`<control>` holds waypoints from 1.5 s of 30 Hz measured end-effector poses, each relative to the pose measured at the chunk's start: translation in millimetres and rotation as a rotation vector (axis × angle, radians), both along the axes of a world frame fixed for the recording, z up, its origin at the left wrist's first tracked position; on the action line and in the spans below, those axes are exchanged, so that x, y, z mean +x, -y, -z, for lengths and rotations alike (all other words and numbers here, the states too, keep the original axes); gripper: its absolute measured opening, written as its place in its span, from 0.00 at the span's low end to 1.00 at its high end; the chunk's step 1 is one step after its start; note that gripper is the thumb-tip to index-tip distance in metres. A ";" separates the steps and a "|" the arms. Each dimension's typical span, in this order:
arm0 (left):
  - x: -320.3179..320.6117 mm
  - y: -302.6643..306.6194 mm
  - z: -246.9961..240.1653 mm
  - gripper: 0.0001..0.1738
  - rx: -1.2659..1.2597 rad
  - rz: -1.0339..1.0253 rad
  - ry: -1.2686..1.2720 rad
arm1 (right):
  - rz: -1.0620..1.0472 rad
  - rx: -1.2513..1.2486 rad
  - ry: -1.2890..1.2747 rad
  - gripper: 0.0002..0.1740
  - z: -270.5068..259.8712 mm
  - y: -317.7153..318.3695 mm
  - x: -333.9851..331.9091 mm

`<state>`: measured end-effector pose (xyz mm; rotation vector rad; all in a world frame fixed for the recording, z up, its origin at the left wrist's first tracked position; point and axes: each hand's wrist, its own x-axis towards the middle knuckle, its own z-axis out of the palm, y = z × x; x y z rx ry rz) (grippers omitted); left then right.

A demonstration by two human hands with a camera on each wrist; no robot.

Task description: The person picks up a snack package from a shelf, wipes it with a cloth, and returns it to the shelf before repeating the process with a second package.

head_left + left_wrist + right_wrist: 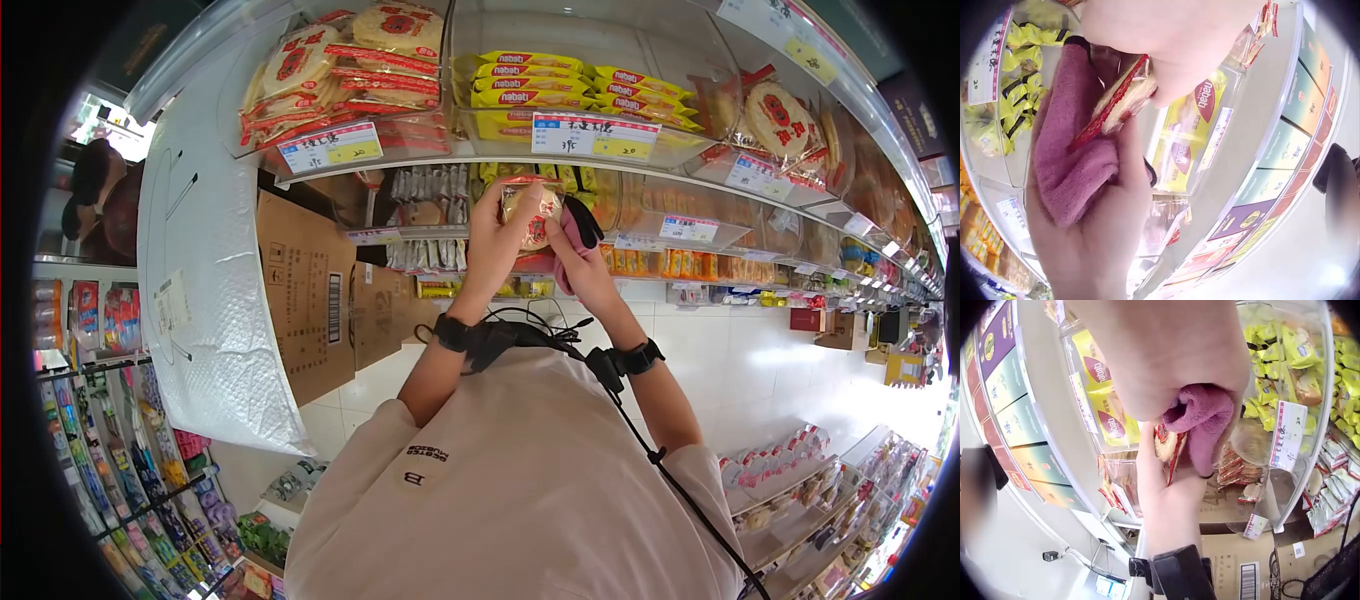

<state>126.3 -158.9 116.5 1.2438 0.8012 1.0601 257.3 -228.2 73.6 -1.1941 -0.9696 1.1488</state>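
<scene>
Both hands meet in front of the shelves around a small clear packet of round crackers [537,215] with red print and red edges. My left hand [497,235] grips it from the left, thumb across its face. My right hand [585,270] pinches its lower right edge with the thumb and holds a folded pink cloth [577,238] with a dark edging. In the left wrist view, the cloth [1075,150] lies in the right palm against the packet [1116,100]. The right wrist view has the left hand [1172,494] beneath the packet, beside the cloth.
Above the hands, a shelf bin holds yellow nabati wafer packs [530,85], with larger cracker packets [300,75] to its left. Price tags [595,137] line the shelf edge. Cardboard boxes [305,290] and a white wrapped panel [215,280] stand at the left.
</scene>
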 end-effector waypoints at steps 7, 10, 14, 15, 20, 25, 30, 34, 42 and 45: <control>-0.5 -0.3 4.5 0.18 -0.146 -0.029 0.173 | -0.021 -0.022 -0.041 0.18 -33.2 -1.8 6.2; -6.2 -8.7 5.1 0.17 -0.113 0.030 0.143 | 0.007 -0.001 -0.086 0.19 -56.8 -5.0 0.7; -10.1 -10.5 1.4 0.18 -0.092 0.063 0.081 | 0.072 0.184 0.198 0.20 -43.8 -17.0 5.0; -10.2 -9.6 -2.0 0.19 -0.108 0.045 0.079 | 0.114 0.268 0.251 0.20 -40.1 -20.8 3.9; -17.3 -12.7 12.7 0.24 0.028 -0.114 -0.174 | 0.269 0.252 0.445 0.14 -38.4 -23.7 10.2; -8.5 -3.5 6.4 0.30 -0.096 -0.081 0.009 | 0.328 0.289 0.427 0.12 -31.8 -23.2 3.1; -1.8 -3.1 1.6 0.28 -0.048 0.040 -0.083 | 0.112 0.376 0.596 0.28 -37.3 -14.0 -16.0; -3.2 -5.2 0.6 0.24 -0.157 0.036 -0.001 | 0.158 0.457 0.622 0.27 -35.3 -19.1 -18.8; -1.8 -7.4 6.8 0.18 0.041 -0.070 -0.060 | -0.013 -0.066 -0.243 0.19 -9.0 -18.5 -3.4; -3.4 -11.3 2.6 0.20 -0.013 -0.072 -0.031 | -0.036 -0.066 -0.146 0.21 -17.9 -11.1 -4.1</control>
